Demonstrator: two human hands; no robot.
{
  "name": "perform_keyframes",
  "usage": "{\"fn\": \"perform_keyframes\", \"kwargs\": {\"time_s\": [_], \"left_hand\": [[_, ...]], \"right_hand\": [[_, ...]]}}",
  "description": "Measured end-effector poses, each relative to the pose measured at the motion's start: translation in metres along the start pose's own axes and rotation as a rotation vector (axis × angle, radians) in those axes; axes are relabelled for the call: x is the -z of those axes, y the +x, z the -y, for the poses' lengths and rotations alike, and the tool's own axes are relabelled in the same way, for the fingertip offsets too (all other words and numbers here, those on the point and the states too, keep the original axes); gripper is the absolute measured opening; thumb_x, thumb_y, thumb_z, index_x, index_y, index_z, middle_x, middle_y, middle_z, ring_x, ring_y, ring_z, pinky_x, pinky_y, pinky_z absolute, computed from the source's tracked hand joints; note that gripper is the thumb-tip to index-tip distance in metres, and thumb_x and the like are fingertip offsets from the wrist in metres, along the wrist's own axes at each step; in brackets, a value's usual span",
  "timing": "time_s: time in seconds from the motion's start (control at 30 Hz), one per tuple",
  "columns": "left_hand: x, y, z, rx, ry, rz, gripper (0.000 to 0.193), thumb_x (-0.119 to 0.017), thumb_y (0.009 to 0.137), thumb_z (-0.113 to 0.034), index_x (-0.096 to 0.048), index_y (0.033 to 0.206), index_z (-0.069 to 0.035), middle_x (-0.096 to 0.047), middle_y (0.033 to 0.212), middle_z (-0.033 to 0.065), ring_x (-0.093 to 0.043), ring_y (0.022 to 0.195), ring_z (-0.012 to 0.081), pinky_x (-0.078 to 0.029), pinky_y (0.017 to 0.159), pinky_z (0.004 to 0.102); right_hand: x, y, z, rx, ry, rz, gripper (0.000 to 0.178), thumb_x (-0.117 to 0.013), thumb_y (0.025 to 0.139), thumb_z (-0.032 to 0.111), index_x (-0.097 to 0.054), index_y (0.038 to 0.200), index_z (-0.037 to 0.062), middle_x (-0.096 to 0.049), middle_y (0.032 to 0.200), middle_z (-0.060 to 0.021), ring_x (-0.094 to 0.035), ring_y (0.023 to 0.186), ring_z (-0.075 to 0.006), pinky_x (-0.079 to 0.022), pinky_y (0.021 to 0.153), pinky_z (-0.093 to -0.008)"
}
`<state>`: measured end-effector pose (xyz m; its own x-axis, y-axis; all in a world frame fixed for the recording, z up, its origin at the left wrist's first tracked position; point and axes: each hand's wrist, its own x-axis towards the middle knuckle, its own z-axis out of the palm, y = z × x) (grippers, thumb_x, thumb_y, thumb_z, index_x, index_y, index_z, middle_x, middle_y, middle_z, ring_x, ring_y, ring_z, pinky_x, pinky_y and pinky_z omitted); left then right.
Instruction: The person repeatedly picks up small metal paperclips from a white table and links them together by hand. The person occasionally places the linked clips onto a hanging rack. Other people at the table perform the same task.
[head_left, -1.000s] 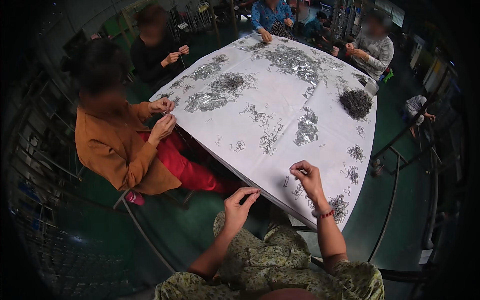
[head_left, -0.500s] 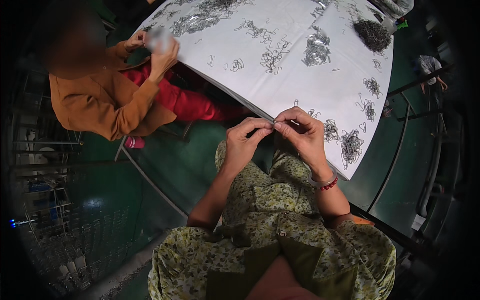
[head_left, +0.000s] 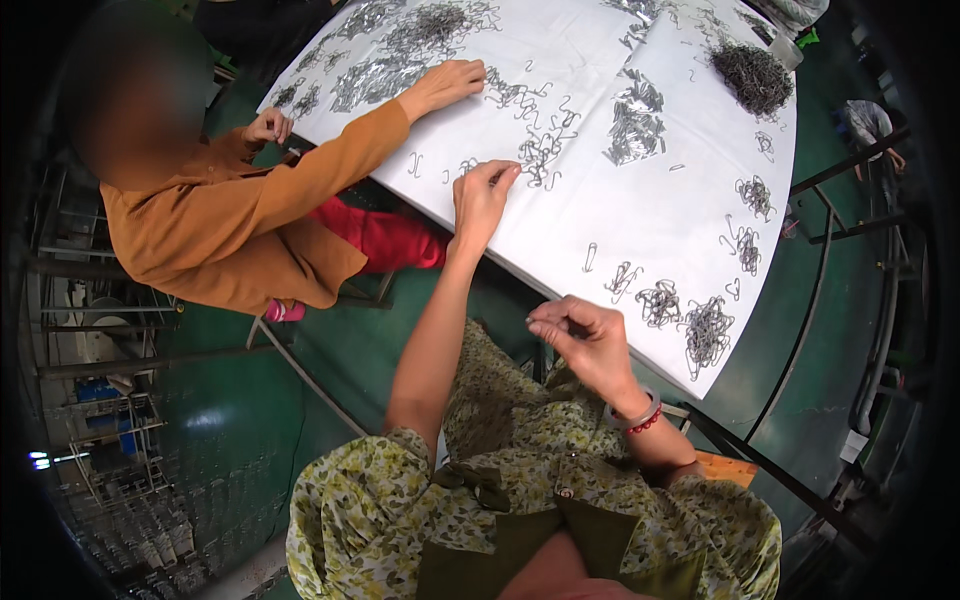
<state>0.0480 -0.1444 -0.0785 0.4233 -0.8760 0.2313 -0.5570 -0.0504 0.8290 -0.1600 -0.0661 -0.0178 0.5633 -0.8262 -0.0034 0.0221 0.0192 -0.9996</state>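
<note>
My left hand [head_left: 481, 208] reaches out over the white tabletop [head_left: 560, 235], its thumb and fingertips drawn together at the near-left edge of a scatter of bent wire hooks [head_left: 541, 148]. Whether a hook is between those fingertips is too small to tell. Off the table's near edge, in front of my lap, my right hand [head_left: 585, 340] is closed with thumb and forefinger pinched; anything in it is hidden. Just beyond the right hand lie a single wire clip [head_left: 590, 257], a few linked ones [head_left: 623, 281] and two tangled wire piles [head_left: 659, 303] [head_left: 706, 332].
A co-worker in a brown jacket [head_left: 230, 225] sits at the left, one hand [head_left: 447, 86] stretched over the table. Flat metal pieces [head_left: 636, 118] lie mid-table. A large dark wire heap [head_left: 752, 79] stands far right, with smaller clusters [head_left: 753, 197] along the right edge.
My hands, together before, have come apart: the left went forward to the hooks, the right came back slightly nearer me. The co-worker's arm has stretched across the table.
</note>
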Motion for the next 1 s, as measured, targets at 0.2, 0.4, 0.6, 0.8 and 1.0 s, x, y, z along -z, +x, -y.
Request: {"fn": "perform_keyframes", "kwargs": {"time_s": [0.2, 0.4, 0.6, 0.8, 1.0], "left_hand": [[-0.034, 0.032, 0.027, -0.305, 0.531, 0.071, 0.014, -0.061, 0.079, -0.010, -0.064, 0.082, 0.004, -0.060, 0.076, 0.0169, -0.059, 0.073, 0.0338, -0.047, 0.067, 0.0408], [-0.025, 0.020, 0.009, -0.283, 0.363, -0.047, 0.012, -0.057, 0.082, -0.006, -0.060, 0.089, 0.003, -0.061, 0.078, 0.0173, -0.060, 0.074, 0.0310, -0.048, 0.068, 0.0382], [-0.010, -0.017, -0.025, 0.014, -0.117, 0.077, 0.017, -0.057, 0.085, -0.007, -0.061, 0.097, 0.004, -0.065, 0.084, 0.0107, -0.060, 0.068, 0.0120, -0.049, 0.059, 0.0240], [0.020, -0.052, -0.060, 0.176, -0.419, 0.134, 0.015, -0.061, 0.083, -0.006, -0.062, 0.092, 0.006, -0.064, 0.083, 0.0076, -0.057, 0.069, 0.0094, -0.047, 0.060, 0.0226], [0.054, -0.122, -0.091, 0.190, -0.771, 0.096, 0.013, -0.064, 0.081, -0.003, -0.063, 0.093, 0.002, -0.064, 0.086, 0.0057, -0.057, 0.075, 0.0081, -0.048, 0.068, 0.0213]], "right_hand": [[0.008, -0.003, -0.004, 0.020, -0.035, -0.021, 0.014, -0.068, 0.075, 0.001, -0.067, 0.089, -0.0001, -0.067, 0.083, -0.0082, -0.057, 0.062, -0.0111, -0.048, 0.060, -0.0236], [0.006, -0.009, 0.006, 0.067, -0.097, 0.029, 0.011, -0.061, 0.080, -0.006, -0.065, 0.090, -0.0045, -0.066, 0.084, -0.0085, -0.062, 0.077, -0.0102, -0.050, 0.068, -0.0211], [-0.001, -0.018, 0.003, 0.086, -0.056, 0.024, 0.013, -0.060, 0.081, -0.006, -0.064, 0.093, -0.0049, -0.066, 0.085, -0.0076, -0.062, 0.076, -0.0095, -0.050, 0.069, -0.0207], [-0.007, -0.023, 0.005, 0.048, 0.064, -0.027, 0.018, -0.060, 0.079, -0.005, -0.064, 0.097, -0.0030, -0.067, 0.086, -0.0076, -0.063, 0.078, -0.0104, -0.050, 0.070, -0.0216], [-0.011, -0.025, 0.005, 0.055, 0.095, -0.088, 0.017, -0.061, 0.080, -0.003, -0.064, 0.097, -0.0035, -0.066, 0.085, -0.0069, -0.061, 0.077, -0.0086, -0.050, 0.069, -0.0214]]}}
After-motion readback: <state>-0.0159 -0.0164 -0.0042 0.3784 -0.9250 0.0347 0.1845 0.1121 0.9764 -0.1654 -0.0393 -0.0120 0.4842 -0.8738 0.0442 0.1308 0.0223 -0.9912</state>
